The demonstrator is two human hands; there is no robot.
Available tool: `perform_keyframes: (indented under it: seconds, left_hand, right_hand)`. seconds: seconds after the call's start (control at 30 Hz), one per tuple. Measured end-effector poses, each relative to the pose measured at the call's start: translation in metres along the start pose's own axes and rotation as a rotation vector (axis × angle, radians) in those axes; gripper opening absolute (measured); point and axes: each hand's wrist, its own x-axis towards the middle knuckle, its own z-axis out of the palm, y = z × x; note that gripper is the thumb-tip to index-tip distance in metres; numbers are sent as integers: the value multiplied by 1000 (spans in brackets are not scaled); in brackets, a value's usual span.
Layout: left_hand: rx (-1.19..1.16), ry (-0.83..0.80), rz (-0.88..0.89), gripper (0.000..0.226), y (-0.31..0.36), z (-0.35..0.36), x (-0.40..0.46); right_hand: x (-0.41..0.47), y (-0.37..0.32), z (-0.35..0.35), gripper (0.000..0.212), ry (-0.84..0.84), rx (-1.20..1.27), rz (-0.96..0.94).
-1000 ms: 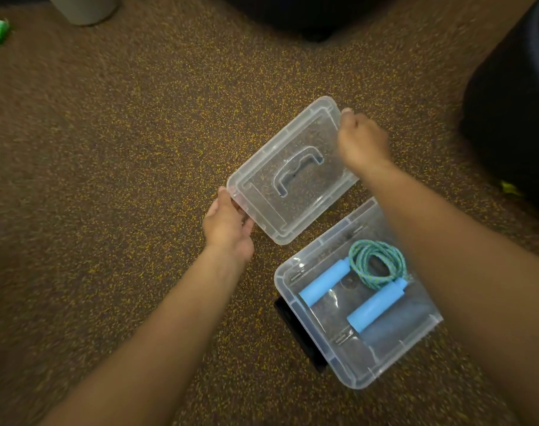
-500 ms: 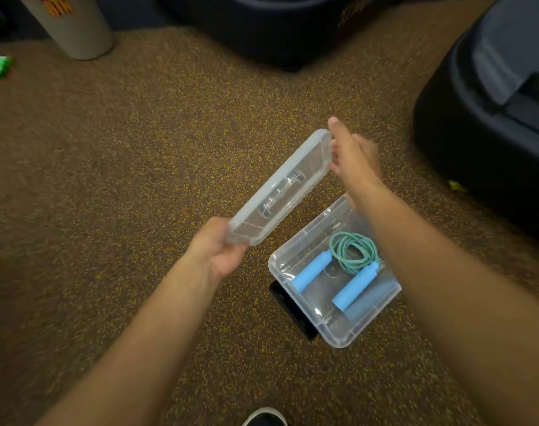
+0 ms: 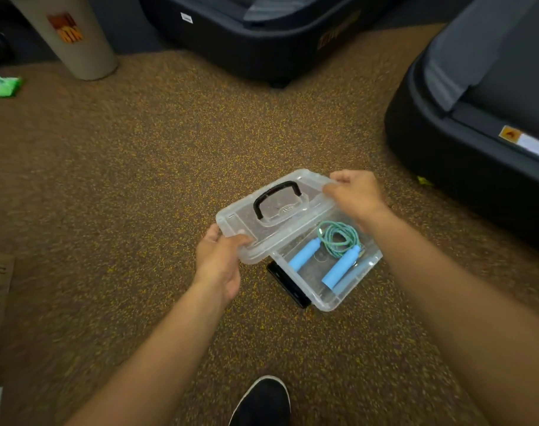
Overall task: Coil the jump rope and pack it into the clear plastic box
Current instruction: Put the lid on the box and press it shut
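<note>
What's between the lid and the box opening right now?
Nothing visible. Both hands, left and right, hold the clear lid above the box; the coiled jump rope and its blue handles lie inside.

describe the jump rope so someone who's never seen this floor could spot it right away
On the speckled brown carpet sits an open clear plastic box, its lid held above it by both hands. The jump rope lies inside: two light-blue handles and a small teal coil, the only coloured thing there.
</note>
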Motion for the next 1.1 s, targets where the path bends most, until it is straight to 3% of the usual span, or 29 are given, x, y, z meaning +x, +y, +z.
perform_keyframes:
  seconds: [0.1,0.23,0.47,0.57,0.8,0.93,1.1]
  left_hand:
    - [-51,-33,6,41,-4,-1,-7]
    - [12,-7,47,61,-17,-4,-14]
    - [108,9,58,26,-51,3,-24]
    - [177,38,46,23,-70,11,-24]
    - [365,90,114,43,-95,20,-12]
    - [505,89,183,45,-99,20,-7]
    - [616,50,280,40,-99,20,-5]
  right_hand:
    - [-5,15,-6,46,-6,-34,22]
    - [-17,20,-19,40,-5,-65,-19]
    - [-24,47,-48,41,30,-103,-35]
    - [-22,50,-50,38,78,-113,-32]
    - [-11,54,-47,62,40,-265,-63]
    - [-4,62,-47,55,14,-342,-78]
    - [0,74,-50,40,96,-409,-116]
